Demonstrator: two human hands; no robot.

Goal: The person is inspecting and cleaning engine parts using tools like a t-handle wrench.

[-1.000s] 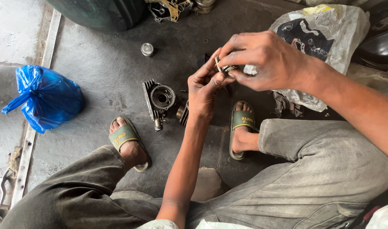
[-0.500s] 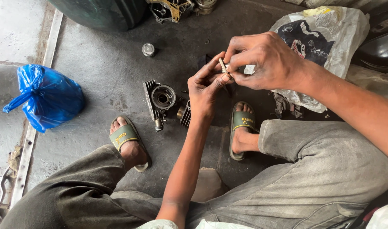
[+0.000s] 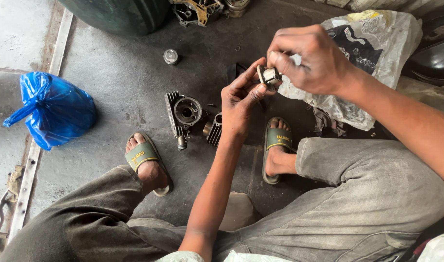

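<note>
A small shiny metal cylinder point(image 3: 269, 76) is pinched between both hands, held up above the floor point(image 3: 120, 87). The right hand point(image 3: 311, 60) is curled over it from above, fingers pressed on; the left hand point(image 3: 241, 99) is raised underneath, fingertips gripping its side.

Small metal part point(image 3: 269, 76) (between both hands)

A blue plastic bag point(image 3: 51, 112) sits at nine o'clock, a finned engine cylinder point(image 3: 182, 114) near centre (grimy), a small metal cap point(image 3: 170, 57) at eleven
</note>
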